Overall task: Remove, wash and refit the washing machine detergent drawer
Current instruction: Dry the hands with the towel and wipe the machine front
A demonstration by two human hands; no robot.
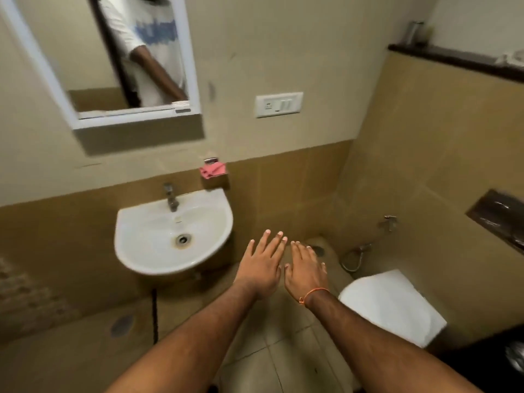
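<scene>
I stand in a small bathroom. My left hand (262, 263) and my right hand (306, 269) are stretched out side by side in the air, palms down, fingers straight, holding nothing. An orange thread circles my right wrist. A white wall-hung washbasin (209, 222) with a metal tap (171, 196) sits to the left of my hands; the basin is dry-looking with a stained drain. No washing machine and no detergent drawer are in view.
A white toilet (391, 304) stands at the lower right, with a hand spray hose (353, 258) on the tiled wall behind it. A mirror (113, 58) hangs above the basin, a pink soap holder (213, 169) beside it, a switch plate (279, 104) on the wall.
</scene>
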